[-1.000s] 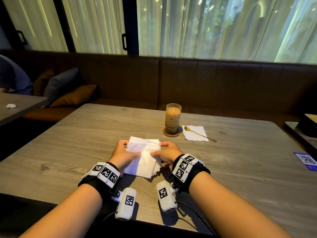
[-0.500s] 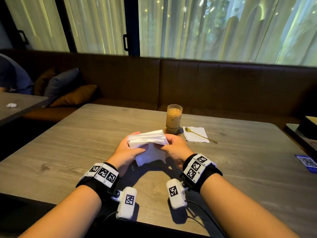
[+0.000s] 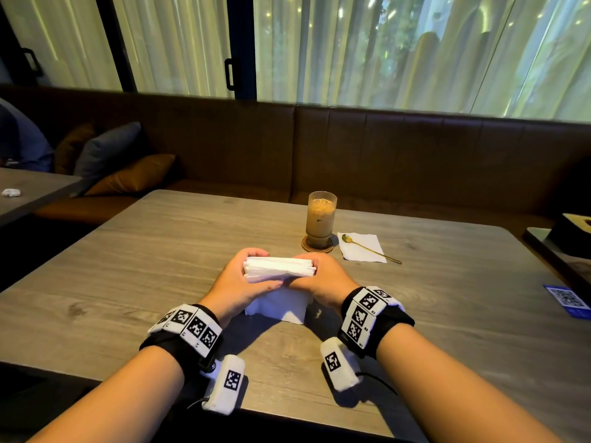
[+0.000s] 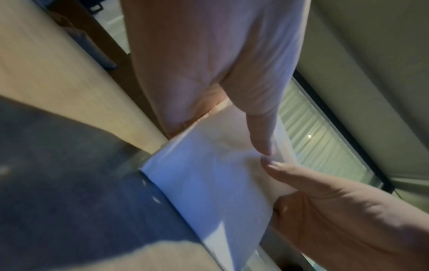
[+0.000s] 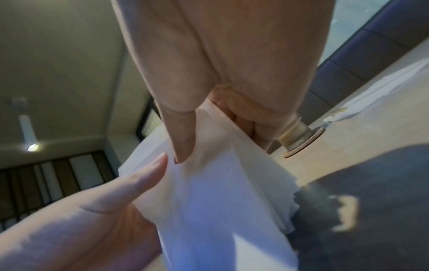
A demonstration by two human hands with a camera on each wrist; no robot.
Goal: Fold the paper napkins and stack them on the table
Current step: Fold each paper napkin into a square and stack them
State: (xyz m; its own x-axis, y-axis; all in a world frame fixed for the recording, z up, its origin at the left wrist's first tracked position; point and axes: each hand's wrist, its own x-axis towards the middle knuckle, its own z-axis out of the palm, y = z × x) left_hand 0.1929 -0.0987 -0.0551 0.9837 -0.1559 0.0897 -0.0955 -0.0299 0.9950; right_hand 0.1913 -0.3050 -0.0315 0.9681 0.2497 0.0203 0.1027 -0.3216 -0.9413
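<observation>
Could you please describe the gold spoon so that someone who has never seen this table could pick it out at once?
Start at the tall glass of iced coffee standing on a round coaster toward the far side of the wooden table. Just right of it lies a single flat white napkin. The gold spoon lies diagonally across that napkin, the only metal thing on the table.

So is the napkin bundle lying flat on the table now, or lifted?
Lifted: both hands, left and right, hold the napkin bundle on edge, lower edge near the table.
</observation>
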